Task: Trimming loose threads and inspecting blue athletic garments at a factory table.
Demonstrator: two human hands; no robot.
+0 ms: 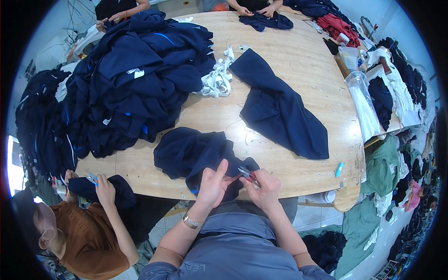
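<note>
A navy garment [196, 151] lies bunched at the near edge of the worktop [308, 60], left of that edge's middle, with part of it slipping over the rim toward the person's lap; no label can be made out on it. The right hand [264, 187] has its grip wrapped around red-handled snips [246, 173], the blades aimed up and to the left against the cloth. The left hand [213, 187] stands just beside them, thumb straight up and fingers curled toward the fabric; I cannot tell whether that grip pinches it. Both forearms reach in from below and converge, and a metallic band [192, 222] circles the left wrist. Pale lettering runs across the front of the person's grey-blue shirt [233, 247].

Farther in, a navy panel [282, 112] stretches slantwise toward the right edge. A turquoise tool [339, 169] lies near the right end of the near edge. Along the left edge rises a heap of navy garments [135, 51]; a white tag [136, 73] shows on it, too small to read. White strips [217, 79] tangle beside the heap. At the near left corner, a co-worker in a brown top [91, 238] holds blue-handled scissors [94, 180].
</note>
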